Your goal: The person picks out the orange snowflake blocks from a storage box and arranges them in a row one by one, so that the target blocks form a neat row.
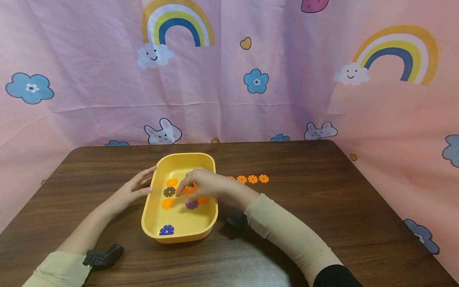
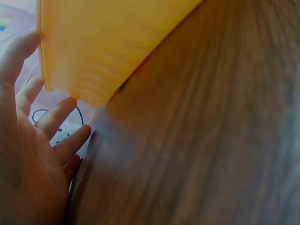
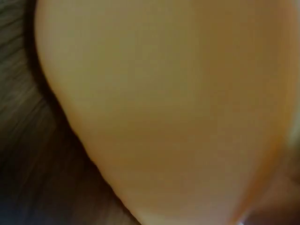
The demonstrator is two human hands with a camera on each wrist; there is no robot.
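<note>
A yellow tray [image 1: 211,215] sits mid-table and holds flower-shaped discs: orange ones [image 1: 167,203], a dark brown one [image 1: 169,192], a purple one [image 1: 191,205] and a blue one [image 1: 166,230]. My right hand [image 1: 195,184] reaches into the tray, fingertips curled down and pinching an orange disc [image 1: 189,191]. My left hand [image 1: 138,186] lies with straight fingers against the tray's left outer wall. The left wrist view shows those spread fingers [image 2: 56,119] beside the yellow wall [image 2: 108,47]. Only the blurred tray wall [image 3: 164,108] fills the right wrist view.
A short row of orange discs [image 1: 252,179] lies on the dark wooden table [image 1: 322,207] just right of the tray. A pink patterned cloth [image 1: 229,79] hangs behind and along both sides of the table. Black wrist mounts [image 1: 104,255] sit by my forearms.
</note>
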